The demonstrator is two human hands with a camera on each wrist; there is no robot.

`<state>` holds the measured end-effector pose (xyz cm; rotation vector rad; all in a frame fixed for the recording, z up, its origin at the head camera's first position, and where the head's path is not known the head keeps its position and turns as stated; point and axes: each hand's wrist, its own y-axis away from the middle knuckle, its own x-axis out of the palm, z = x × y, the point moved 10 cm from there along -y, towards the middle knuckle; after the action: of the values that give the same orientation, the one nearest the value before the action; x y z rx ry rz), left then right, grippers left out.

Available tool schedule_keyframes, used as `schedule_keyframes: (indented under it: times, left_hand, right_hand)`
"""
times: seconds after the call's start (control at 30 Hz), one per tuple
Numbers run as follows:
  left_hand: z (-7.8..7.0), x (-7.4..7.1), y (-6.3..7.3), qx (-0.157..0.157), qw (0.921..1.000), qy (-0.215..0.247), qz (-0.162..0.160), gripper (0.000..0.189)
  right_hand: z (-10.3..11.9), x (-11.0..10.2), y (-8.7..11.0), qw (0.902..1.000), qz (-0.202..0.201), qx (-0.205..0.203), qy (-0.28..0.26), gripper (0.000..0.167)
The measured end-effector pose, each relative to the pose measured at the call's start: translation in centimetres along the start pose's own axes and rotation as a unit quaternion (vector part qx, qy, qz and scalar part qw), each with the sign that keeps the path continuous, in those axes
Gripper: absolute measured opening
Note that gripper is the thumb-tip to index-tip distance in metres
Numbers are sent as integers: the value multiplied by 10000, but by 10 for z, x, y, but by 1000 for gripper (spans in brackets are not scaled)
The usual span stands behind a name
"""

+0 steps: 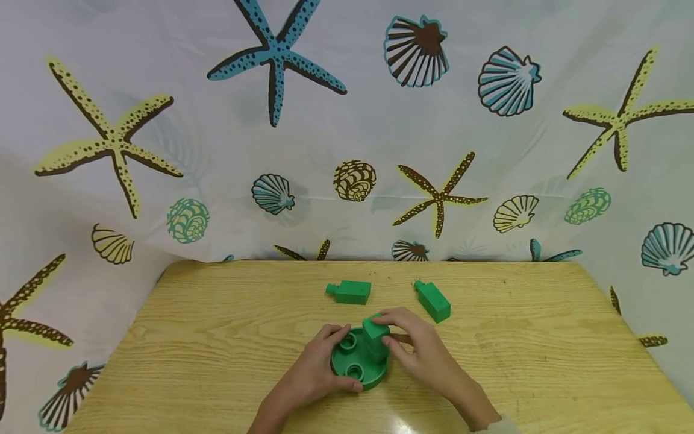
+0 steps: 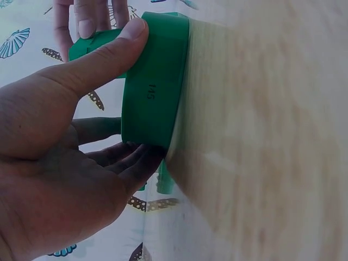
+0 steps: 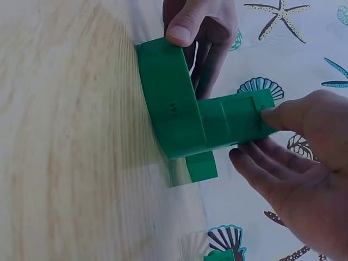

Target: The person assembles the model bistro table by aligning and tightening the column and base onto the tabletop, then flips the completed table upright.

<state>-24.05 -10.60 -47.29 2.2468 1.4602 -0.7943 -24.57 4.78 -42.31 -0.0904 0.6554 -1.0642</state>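
A round, shallow green tray (image 1: 343, 363) with ring-shaped sockets inside rests on the table. My left hand (image 1: 310, 372) grips it from the left, thumb on the near rim and fingers around the far side; the left wrist view shows the thumb pressed to the tray's wall (image 2: 155, 81). On the tray's right side a green rectangular block (image 1: 375, 329) stands upright. Thumb and fingers of my right hand (image 1: 428, 352) pinch its upper part, also seen in the right wrist view, where the block (image 3: 239, 117) rises from the tray. Its lower end is hidden inside the tray.
Two more green blocks with narrow necks lie beyond the tray: one block (image 1: 353, 292) straight behind it, another block (image 1: 435, 302) behind and to the right. The wooden table (image 1: 228, 337) ends at a curtain (image 1: 228, 163) with seashells and starfish.
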Motion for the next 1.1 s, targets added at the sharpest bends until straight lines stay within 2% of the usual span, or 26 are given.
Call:
schedule_keyframes:
  times: [0.17, 0.4, 0.6, 0.73, 0.87, 0.97, 1.1]
  left_hand:
    - [-1, 0, 0, -61, 10000, -35, 15, 104]
    - [-1, 0, -1, -123, 9999, -53, 38, 104]
    - [-1, 1, -1, -145, 9999, -54, 27, 104]
    - [-1, 1, 0, -142, 9999, -35, 24, 104]
    - [0, 2, -1, -178, 9998, -49, 36, 104]
    - [1, 2, -1, -179, 9998, -85, 39, 104]
    - [1, 2, -2, -156, 9998, -103, 32, 104]
  right_hand:
    - [-3, -6, 0, 9996, -236, 78, 125, 30]
    - [-3, -7, 0, 9988, -17, 118, 473, 34]
    - [-1, -9, 2, 9997, 221, -89, -30, 34]
    - [-6, -12, 3, 9990, 235, 71, -363, 31]
    - [-9, -16, 4, 9997, 128, 220, -1, 30]
    - [-8, -19, 4, 9994, 79, 158, 302, 30]
    - [-6, -21, 3, 9997, -14, 62, 215, 30]
